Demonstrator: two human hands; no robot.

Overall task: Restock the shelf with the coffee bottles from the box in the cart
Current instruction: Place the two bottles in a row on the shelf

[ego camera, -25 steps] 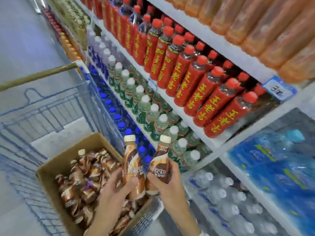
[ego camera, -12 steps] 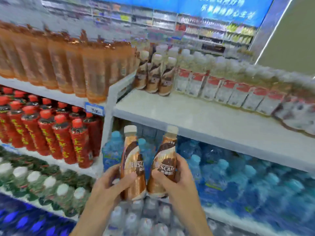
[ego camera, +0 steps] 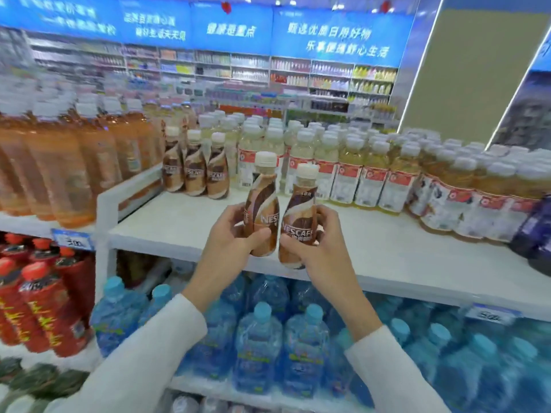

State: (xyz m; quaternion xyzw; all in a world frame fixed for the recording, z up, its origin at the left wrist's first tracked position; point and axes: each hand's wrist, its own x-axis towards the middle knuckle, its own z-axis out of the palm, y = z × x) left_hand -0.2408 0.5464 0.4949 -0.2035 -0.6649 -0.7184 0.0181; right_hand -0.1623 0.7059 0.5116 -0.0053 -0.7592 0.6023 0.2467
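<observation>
Holding two coffee bottles up at the centre of the frame, the person has one in each hand. The left hand (ego camera: 229,234) curls fingers and thumb round the lower body of the left bottle (ego camera: 262,210), upright with its cream cap on top. The right hand (ego camera: 322,242) grips the right bottle (ego camera: 298,222) the same way, leaning a touch to the right. The two sit just beside each other, close at the base. Both hover over the front edge of the white shelf (ego camera: 179,222). Up and left of them, at the back of that board, three coffee bottles (ego camera: 195,166) stand in a row. Pale yellow bottles (ego camera: 343,174) fill the right, orange bottles (ego camera: 59,162) the upper left, and blue water bottles (ego camera: 259,347) crowd the lower centre.
</observation>
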